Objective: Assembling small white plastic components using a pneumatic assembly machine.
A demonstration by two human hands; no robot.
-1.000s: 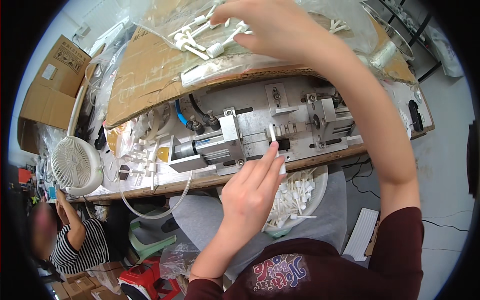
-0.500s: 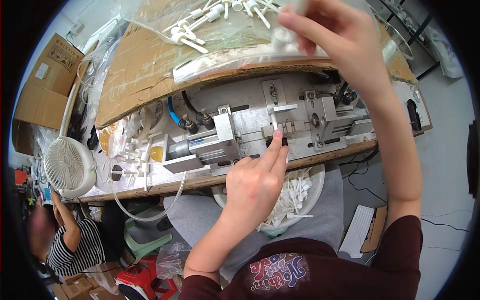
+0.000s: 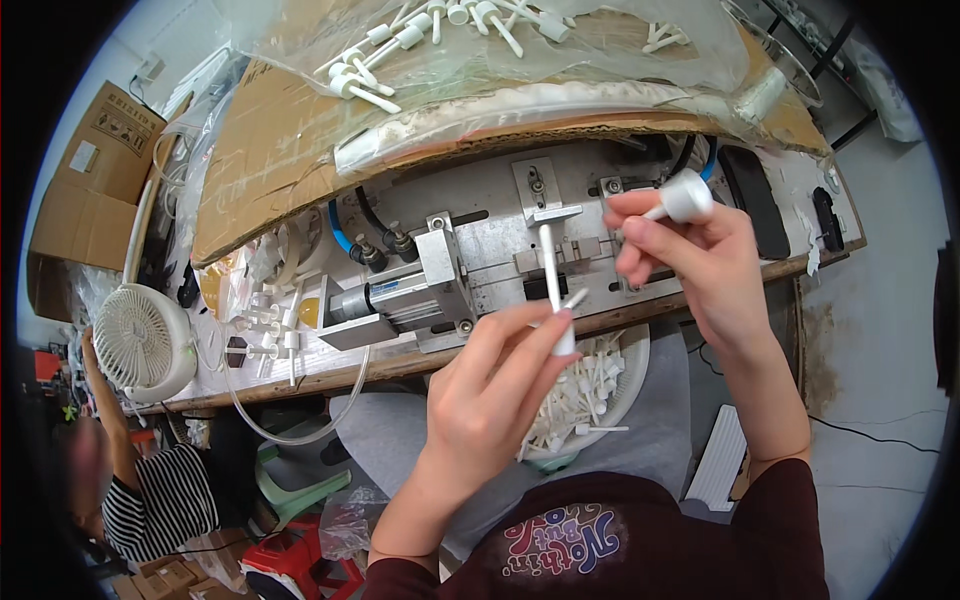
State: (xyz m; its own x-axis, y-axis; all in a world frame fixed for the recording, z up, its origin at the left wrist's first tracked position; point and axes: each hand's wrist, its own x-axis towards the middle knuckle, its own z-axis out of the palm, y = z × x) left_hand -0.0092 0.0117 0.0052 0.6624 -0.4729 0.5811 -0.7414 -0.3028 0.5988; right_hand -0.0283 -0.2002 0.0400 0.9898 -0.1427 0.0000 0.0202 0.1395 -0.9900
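My left hand [image 3: 490,385] is closed on a slim white plastic rod [image 3: 551,265], which points up and away over the near side of the metal fixture. A short white side piece [image 3: 574,299] shows at my fingertips. To the right, my right hand [image 3: 705,265] pinches a white capped stem [image 3: 688,196] by its thin part, with the round cap outward. Between and behind the hands lies the metal clamping fixture [image 3: 580,251], with a cylinder [image 3: 410,292] on its left. Part of its right side is hidden behind my right hand.
Several white capped stems [image 3: 410,38] lie on plastic sheeting over a cardboard sheet [image 3: 270,150]. A basket [image 3: 632,385] of white pieces rests at my lap. A small fan [image 3: 140,340] stands left; a black phone [image 3: 752,205] lies right. Another person [image 3: 165,495] sits lower left.
My right hand has come down from the pile on the cardboard with a white capped stem. My left hand has drawn back towards me from the fixture, with the white rod in its fingers.
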